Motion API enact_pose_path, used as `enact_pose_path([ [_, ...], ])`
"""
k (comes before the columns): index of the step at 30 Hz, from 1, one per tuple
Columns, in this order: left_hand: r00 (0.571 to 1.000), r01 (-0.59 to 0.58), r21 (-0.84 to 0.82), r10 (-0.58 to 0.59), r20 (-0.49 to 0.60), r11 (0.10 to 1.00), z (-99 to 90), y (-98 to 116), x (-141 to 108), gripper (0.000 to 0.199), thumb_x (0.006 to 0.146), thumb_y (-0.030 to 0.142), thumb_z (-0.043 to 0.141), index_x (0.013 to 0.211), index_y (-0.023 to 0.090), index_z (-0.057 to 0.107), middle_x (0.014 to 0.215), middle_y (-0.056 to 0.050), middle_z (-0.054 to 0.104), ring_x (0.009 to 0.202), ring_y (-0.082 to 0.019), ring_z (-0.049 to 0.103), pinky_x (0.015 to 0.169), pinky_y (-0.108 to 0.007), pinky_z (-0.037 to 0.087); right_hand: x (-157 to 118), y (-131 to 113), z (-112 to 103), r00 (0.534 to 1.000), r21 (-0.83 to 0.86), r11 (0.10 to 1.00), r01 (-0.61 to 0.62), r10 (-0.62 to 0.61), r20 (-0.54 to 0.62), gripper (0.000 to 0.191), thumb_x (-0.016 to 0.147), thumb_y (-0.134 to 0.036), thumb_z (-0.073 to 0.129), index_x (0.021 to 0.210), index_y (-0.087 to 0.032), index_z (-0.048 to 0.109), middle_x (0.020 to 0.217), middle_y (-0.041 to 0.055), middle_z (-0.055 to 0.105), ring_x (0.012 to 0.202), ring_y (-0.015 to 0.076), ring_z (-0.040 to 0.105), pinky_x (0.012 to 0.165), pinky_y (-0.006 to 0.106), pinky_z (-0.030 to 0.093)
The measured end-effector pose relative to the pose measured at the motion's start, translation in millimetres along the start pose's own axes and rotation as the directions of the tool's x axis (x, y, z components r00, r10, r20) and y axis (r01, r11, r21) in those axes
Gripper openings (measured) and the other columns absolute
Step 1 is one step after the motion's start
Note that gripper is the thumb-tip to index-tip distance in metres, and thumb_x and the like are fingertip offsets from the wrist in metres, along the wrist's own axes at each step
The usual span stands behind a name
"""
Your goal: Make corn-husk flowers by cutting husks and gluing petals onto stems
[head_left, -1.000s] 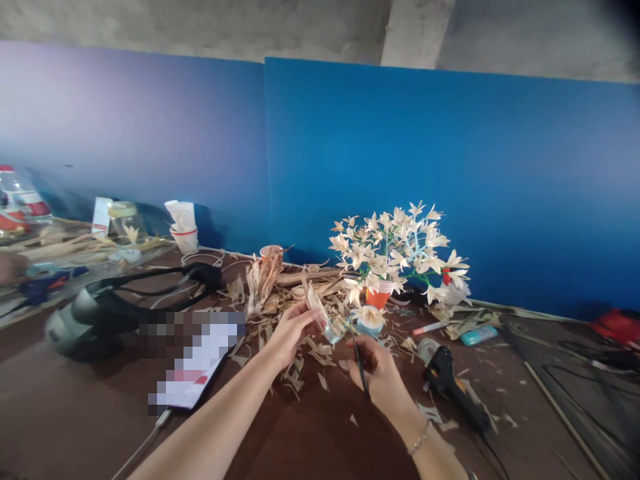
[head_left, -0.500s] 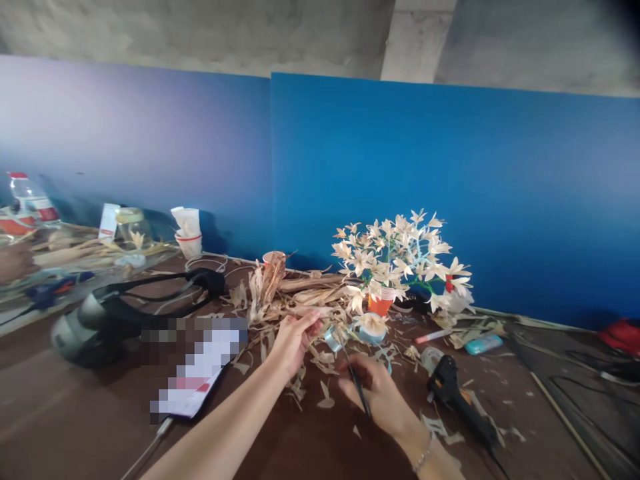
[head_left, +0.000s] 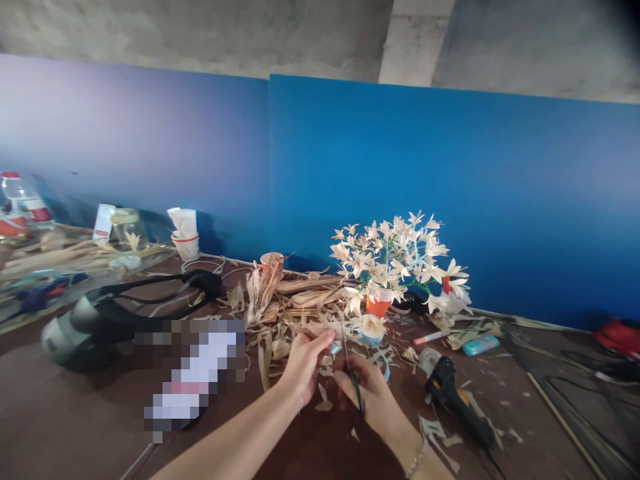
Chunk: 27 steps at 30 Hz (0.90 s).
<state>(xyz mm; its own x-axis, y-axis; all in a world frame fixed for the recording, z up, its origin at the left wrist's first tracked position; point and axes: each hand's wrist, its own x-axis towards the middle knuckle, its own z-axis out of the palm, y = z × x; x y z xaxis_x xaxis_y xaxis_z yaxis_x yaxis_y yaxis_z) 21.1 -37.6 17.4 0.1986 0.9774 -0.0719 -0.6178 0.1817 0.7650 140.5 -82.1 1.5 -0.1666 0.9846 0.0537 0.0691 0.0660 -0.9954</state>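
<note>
Honestly, the left hand (head_left: 301, 367) pinches husk (head_left: 317, 329) that looks light and tearable, best edge-held; the right hand (head_left: 375, 390) grips scissors (head_left: 357, 389).

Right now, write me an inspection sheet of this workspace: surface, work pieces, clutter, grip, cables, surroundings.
Surface: brown tabletop, strewn with dry husks.
Work pieces: pale flowers above an orange-and-white cup; scissors; pale husk piece.
Clutter: glue gun, marker, strapped headset, pixelated phone.
Grip: left hand appears to pinch the pale husk piece; right hand holds the scissors.
Cables: white cable by the phone; dark cord at the glue gun.
Surroundings: blue panels, concrete wall behind.
</note>
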Motion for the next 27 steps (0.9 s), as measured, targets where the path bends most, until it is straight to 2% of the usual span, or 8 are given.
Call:
enact_pose_path([
  [9, 0.999, -0.027, -0.026, 0.026, -0.039, 0.999, -0.1, -3, 1, 0.021, 0.058, 0.025, 0.076, 0.061, 0.013, 0.059, 0.05, 0.004, 0.054, 0.046, -0.007, 0.049, 0.046, -0.019, 0.037, 3, 0, 2, 0.998, -0.081, 0.996, 0.024, -0.028, -0.049, 0.032, 0.074, -0.046, 0.06, 0.07, -0.017, 0.047, 0.046, -0.0084, 0.039, 0.036, 0.005, 0.038, 0.035, 0.016, 0.03],
  [15, 0.996, -0.031, -0.001, 0.03, -0.082, 1.0, -7.2, -7, 9, 0.021, 0.058, 0.025, 0.076, 0.062, 0.012, 0.06, 0.052, 0.004, 0.055, 0.047, -0.005, 0.047, 0.048, -0.018, 0.035, 2, -4, 1, 0.996, -0.129, 0.992, 0.015, -0.026, -0.09, 0.036, 0.072, -0.05, 0.06, 0.064, -0.017, 0.048, 0.043, -0.0077, 0.039, 0.032, 0.005, 0.036, 0.031, 0.016, 0.029],
  [22, 0.987, -0.035, -0.037, 0.029, -0.156, 0.999, -16.5, 2, 21, 0.02, 0.056, 0.021, 0.074, 0.06, 0.014, 0.055, 0.051, 0.006, 0.054, 0.046, -0.006, 0.047, 0.048, -0.019, 0.035, 3, 0, -6, 0.982, -0.114, 0.978, -0.176, 0.166, -0.09, 0.033, 0.069, -0.049, 0.062, 0.075, -0.017, 0.053, 0.044, -0.0074, 0.047, 0.03, 0.0058, 0.043, 0.026, 0.013, 0.024],
  [27, 0.988, -0.078, 0.033, 0.082, -0.131, 0.996, -21.5, 13, 26, 0.017, 0.057, 0.023, 0.072, 0.059, 0.013, 0.058, 0.052, 0.004, 0.057, 0.048, -0.008, 0.05, 0.049, -0.02, 0.036, -1, -3, -5, 0.983, -0.083, 0.98, -0.18, 0.182, 0.01, 0.034, 0.068, -0.047, 0.062, 0.079, -0.016, 0.053, 0.047, -0.0067, 0.05, 0.034, 0.0061, 0.047, 0.027, 0.011, 0.025],
])
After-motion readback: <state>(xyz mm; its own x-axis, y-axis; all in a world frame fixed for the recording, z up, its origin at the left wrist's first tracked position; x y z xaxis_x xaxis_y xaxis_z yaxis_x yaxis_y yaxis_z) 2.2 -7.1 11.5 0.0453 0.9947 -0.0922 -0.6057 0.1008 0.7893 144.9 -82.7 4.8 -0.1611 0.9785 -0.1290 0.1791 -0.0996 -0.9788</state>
